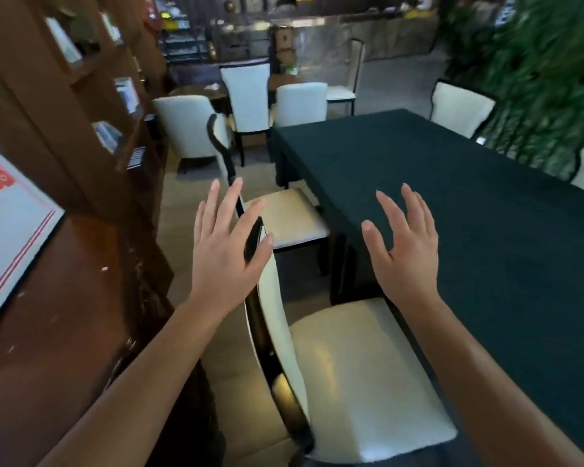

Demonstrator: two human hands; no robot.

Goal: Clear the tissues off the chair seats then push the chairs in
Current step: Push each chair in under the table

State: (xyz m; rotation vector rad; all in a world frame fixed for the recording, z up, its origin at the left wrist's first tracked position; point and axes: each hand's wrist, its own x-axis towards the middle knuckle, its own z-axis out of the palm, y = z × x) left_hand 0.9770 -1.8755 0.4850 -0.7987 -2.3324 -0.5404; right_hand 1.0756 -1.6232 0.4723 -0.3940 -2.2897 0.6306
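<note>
Two white-cushioned chairs with dark frames stand along the left side of the dark green table point(452, 197). The near chair point(361, 375) sits right below me, its seat partly under the table edge. The far chair point(287, 217) stands beyond it. Both seats show bare cushion; I see no tissue on them. My left hand point(226, 247) hovers open, fingers spread, above the near chair's backrest top. My right hand point(405, 244) is open too, fingers apart, raised over the table's near edge.
A dark wooden cabinet with shelves point(91, 136) lines the left, leaving a narrow floor aisle. More white chairs point(246, 96) and another table stand farther back. White chairs point(459, 106) sit on the table's far side, with green plants point(547, 79) behind.
</note>
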